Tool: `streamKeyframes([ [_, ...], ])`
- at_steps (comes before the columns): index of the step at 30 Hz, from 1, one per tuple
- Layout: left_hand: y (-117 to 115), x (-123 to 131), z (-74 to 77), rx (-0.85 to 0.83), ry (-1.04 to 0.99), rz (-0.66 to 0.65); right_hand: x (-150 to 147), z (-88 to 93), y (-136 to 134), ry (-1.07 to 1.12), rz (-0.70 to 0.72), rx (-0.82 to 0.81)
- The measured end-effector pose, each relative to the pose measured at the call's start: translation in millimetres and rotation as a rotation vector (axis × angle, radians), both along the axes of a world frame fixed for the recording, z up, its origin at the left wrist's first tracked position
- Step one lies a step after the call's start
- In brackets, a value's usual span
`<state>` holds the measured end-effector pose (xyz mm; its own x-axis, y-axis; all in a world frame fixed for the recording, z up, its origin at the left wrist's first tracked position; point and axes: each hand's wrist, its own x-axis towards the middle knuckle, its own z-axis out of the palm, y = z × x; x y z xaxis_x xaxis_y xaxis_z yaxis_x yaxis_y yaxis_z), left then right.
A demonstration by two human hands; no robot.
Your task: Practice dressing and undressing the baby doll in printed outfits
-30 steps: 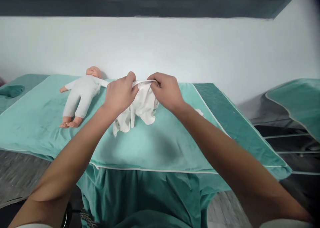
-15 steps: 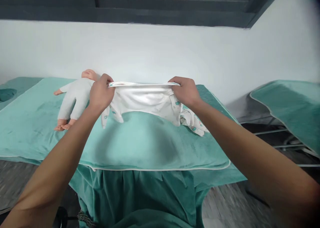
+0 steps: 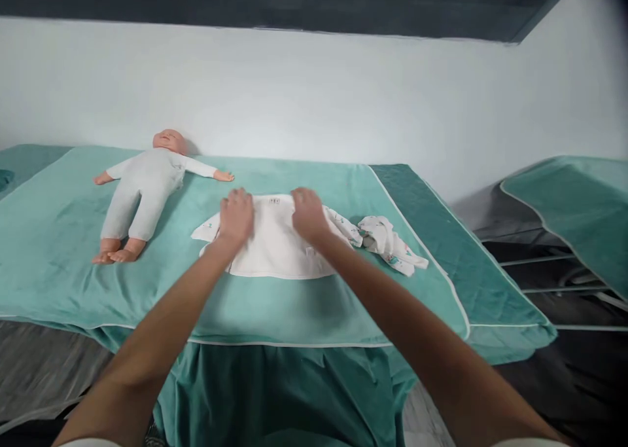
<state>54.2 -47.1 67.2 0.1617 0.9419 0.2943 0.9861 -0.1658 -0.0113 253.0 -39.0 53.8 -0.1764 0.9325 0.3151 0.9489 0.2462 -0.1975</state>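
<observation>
Left hand [image 3: 237, 216] and right hand [image 3: 309, 214] rested apart along the top of the shirt [image 3: 275, 247], seemingly keeping it flat; grip unclear.

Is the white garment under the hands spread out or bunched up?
Spread out: the white garment lies broad on the green cover, its lower edge fairly straight, with a sleeve out at each side.

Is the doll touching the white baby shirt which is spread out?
Apart: the head view shows green cover between the doll and the baby shirt.
</observation>
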Motion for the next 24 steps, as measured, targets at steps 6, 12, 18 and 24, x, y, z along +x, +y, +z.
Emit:
streamKeyframes([
  [6,2.7,29.9,-60.7,-0.119,-0.217,-0.064,-49.6,-52.0,-5.6,0.164,-0.155,-0.171],
  [12,39.1,17.9,-54.5,-0.135,-0.286,0.074,-35.7,-47.1,27.2,0.115,-0.257,-0.184],
  [18,63.6,17.1,-51.9,-0.11,-0.289,0.073,-26.1,-43.2,50.2,0.033,-0.234,-0.104],
  [24,97.0,15.2,-56.2,-0.209,-0.361,0.109,-15.7,-48.6,80.8,0.049,-0.179,-0.095],
])
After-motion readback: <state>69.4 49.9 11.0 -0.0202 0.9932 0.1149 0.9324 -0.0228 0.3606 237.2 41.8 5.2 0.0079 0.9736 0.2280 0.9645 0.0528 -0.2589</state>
